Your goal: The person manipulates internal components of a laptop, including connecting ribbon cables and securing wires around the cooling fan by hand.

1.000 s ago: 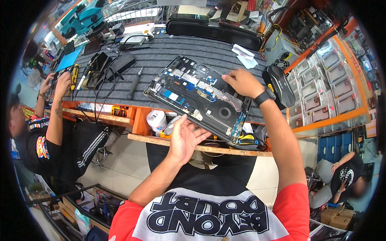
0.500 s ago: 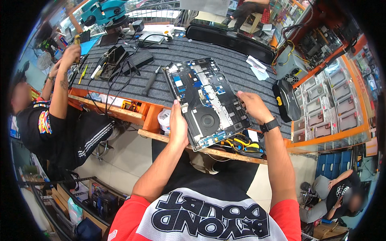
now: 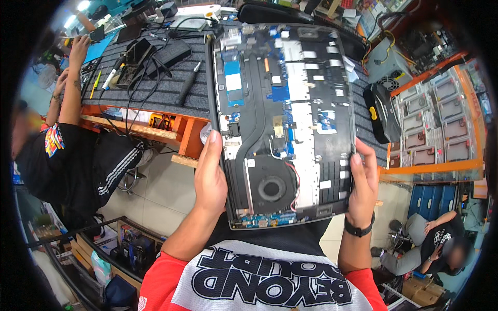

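Note:
An opened laptop base is held up close in front of me, its inner side facing me. Its round fan, a blue board strip and white metal frame parts show inside. My left hand grips the left edge with the thumb along the rim. Around the right edge close the fingers of my right hand, and a dark watch sits on that wrist. The laptop hides the middle of the workbench and most of the drawer under it. A screwdriver lies on the mat just left of the laptop.
The grey striped mat covers the workbench. Cables and a black adapter lie at left, above an open drawer. A black case and clear parts boxes stand at right. A co-worker sits at left.
Both hands have lifted the laptop base off the bench and brought it nearer to me, so it looks larger and more upright. The co-worker's raised hand has moved left.

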Demonstrator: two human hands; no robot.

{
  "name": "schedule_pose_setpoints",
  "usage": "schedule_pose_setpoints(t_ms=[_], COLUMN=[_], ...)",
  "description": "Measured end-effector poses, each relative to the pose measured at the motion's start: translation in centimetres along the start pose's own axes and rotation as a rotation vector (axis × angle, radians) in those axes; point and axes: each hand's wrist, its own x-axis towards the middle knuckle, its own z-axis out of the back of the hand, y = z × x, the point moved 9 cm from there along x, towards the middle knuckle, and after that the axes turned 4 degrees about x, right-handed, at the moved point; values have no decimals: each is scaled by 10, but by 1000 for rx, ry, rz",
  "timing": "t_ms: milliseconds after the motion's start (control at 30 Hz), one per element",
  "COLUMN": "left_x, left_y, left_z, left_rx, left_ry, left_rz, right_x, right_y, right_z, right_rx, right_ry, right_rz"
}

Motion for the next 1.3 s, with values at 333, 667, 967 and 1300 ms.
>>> schedule_pose_setpoints(t_ms=[333, 667, 967, 1300], left_x=[-26, -39, -61, -60], left_y=[-7, 10, 13, 14], left_z=[3, -8, -40, -31], left_rx=[155, 49, 78, 168], left_ry=[-61, 24, 70, 81], left_rz=[20, 196, 281, 236], right_x=[-60, -63, -45, -43], right_y=[15, 64, 119, 99], right_z=[13, 29, -90, -102], right_rx=[31, -384, -1164, -1216], right_ry=[-122, -109, 603, 629], right_rz=[36, 282, 793, 802])
